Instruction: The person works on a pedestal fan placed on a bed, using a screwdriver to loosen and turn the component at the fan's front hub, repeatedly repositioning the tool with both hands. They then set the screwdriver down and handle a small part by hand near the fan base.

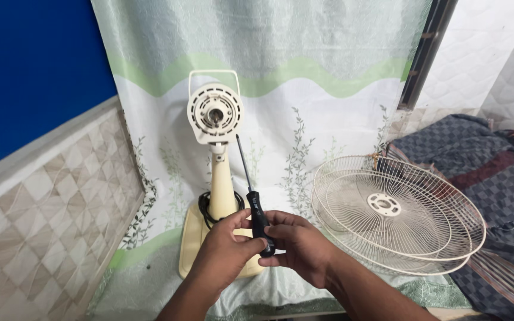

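Both hands meet at the lower middle of the frame around a screwdriver (256, 202). The left hand (224, 249) curls its fingers and thumb against the black handle from the left, and the right hand (301, 244) closes on the same handle from the right, fingertips pressed to its lower end. So each grip is closed on the handle, which sits upright between the two palms. The thin metal shaft rises out of the grip, leaning slightly left, its tip ending just right of the fan stand's neck.

Behind the hands, at centre frame, stands a cream fan body (215, 116) with its bare motor face showing, on a stem and flat base (193, 244). A black cord (205, 208) is coiled around the stem. To the right lie stacked wire fan guards (397, 214), near the right hand but apart from it. All rest on a white and green leaf-print cloth (328, 119). A dark checked blanket (495, 178) fills the right edge.
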{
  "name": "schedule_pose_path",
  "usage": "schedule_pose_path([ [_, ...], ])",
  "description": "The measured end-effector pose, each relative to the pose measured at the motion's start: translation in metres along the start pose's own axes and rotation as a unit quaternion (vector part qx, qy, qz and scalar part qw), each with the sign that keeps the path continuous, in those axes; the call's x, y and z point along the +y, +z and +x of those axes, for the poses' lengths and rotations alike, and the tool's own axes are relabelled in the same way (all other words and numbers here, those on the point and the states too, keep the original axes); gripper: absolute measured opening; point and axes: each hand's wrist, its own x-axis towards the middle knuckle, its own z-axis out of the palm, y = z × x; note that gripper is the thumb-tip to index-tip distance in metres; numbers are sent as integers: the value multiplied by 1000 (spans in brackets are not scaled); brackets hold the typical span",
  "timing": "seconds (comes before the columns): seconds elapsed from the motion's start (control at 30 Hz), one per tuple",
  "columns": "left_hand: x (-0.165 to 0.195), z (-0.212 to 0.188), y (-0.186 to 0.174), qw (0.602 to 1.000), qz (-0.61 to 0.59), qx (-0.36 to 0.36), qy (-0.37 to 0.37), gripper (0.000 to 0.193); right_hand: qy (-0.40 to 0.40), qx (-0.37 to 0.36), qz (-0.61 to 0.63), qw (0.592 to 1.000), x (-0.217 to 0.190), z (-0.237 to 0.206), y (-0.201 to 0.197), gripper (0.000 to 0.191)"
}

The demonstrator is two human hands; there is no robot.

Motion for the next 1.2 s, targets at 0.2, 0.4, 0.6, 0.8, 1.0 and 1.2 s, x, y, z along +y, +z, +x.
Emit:
schedule_pose_path([
  [0.2,24,-2,-20,999,14,-17,41,52,-25,-3,10,1000,-18,2,23,34],
  [0.4,40,6,-46,997,46,-30,46,45,-58,12,10,998,-28,16,43,33],
  [0.6,48,14,-67,995,35,-75,60,42,-74,60,34,995,-30,21,59,33],
  [0.8,52,17,-73,993,49,-80,73,38,-89,69,23,993,-36,20,63,34],
  [1.0,67,16,-70,993,90,-38,66,38,-73,63,28,995,-48,19,63,36],
  [1.2,72,16,-64,997,65,-29,23,38,-70,48,26,996,-52,21,57,38],
])
